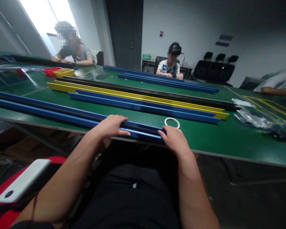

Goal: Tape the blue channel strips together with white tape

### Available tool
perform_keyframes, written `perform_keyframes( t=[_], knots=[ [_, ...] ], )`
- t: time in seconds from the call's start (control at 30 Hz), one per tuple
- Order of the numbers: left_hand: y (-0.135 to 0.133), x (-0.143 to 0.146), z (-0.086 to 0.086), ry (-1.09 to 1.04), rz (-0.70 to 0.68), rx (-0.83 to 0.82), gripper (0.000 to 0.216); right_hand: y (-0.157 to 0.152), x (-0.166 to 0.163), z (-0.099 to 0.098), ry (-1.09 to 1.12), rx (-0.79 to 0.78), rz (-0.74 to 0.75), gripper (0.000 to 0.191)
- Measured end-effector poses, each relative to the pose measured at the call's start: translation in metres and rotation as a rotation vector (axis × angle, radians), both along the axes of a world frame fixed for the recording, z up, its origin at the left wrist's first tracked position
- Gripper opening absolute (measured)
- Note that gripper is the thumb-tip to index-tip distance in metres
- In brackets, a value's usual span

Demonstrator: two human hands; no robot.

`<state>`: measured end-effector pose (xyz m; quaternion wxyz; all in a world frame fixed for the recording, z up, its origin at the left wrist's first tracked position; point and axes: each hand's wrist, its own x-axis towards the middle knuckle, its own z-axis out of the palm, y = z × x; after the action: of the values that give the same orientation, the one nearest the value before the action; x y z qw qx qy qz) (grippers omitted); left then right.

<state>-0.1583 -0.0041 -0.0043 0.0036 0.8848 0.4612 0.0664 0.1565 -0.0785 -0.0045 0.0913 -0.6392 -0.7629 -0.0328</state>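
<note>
A long blue channel strip point(62, 112) with a dark inner groove lies along the near edge of the green table point(228, 143). It runs from the left border of the view to my right hand. Across it rests my left hand point(111, 125), thumb on the near side and fingers over the far side. My right hand point(175, 138) grips its right end, thumb on the near wall; the undersides of those fingers are hidden. Just beyond my right hand lies a white ring point(178, 123), perhaps a tape roll, partly covered by it.
Beyond lie another blue strip point(138, 106), a yellow strip point(54, 87) and a black strip point(133, 89). Clear plastic bags point(251, 118) lie right. Red point(51, 72) and yellow bins point(64, 73) stand far left. Several people sit around the table. A white phone-like device point(26, 179) is beside me.
</note>
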Motion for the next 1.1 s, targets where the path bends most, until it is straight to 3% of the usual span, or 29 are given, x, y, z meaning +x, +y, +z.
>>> perform_keyframes(
  t=[0.2,0.4,0.5,0.6,0.77,0.93,1.1],
  knots=[
    [-0.005,0.005,-0.010,0.019,0.046,0.148,0.077,-0.001,-0.018,0.000,-0.023,0.035,-0.097,0.045],
    [-0.019,0.063,-0.015,-0.055,-0.020,0.214,0.071,-0.002,-0.051,-0.004,-0.010,0.154,-0.129,0.045],
    [-0.023,0.093,-0.017,-0.075,-0.028,0.222,0.068,-0.001,-0.046,-0.008,-0.005,0.209,-0.188,0.046],
    [-0.025,0.106,-0.016,-0.090,-0.075,0.209,0.069,0.000,-0.031,-0.011,-0.009,0.223,-0.213,0.049],
    [-0.021,0.079,-0.010,-0.121,-0.165,0.178,0.072,-0.002,-0.001,-0.010,-0.017,0.219,-0.220,0.049],
    [-0.005,0.030,-0.013,-0.050,0.014,0.183,0.079,-0.007,0.048,-0.006,-0.045,0.194,-0.285,0.045],
    [-0.003,0.030,-0.018,-0.025,0.062,0.231,0.073,-0.009,0.078,-0.005,-0.064,0.167,-0.348,0.045]
  ],
)
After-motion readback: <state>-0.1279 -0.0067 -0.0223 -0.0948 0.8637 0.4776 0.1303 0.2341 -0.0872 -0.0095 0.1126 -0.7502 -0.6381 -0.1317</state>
